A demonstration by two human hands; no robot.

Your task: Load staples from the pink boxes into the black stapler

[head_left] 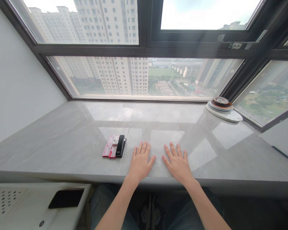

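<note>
The left hand (140, 162) and right hand (178, 162) lie apart, empty, fingers spread on a gray marble-look counter (62, 140), handling seemingly not begun; grasping the black stapler (120, 147) or red-and-white boxes (107, 150), left of both, would call for reaching sideways.

Bright window (144, 51), glare on countertop (156, 131)

The left hand (138, 164) and right hand (179, 166) lie palm down, apart, fingers (173, 149) spread forward, thumbs (152, 161) inward; wrists (132, 180) and bare forearms (117, 207) extend behind the fingers.
</note>
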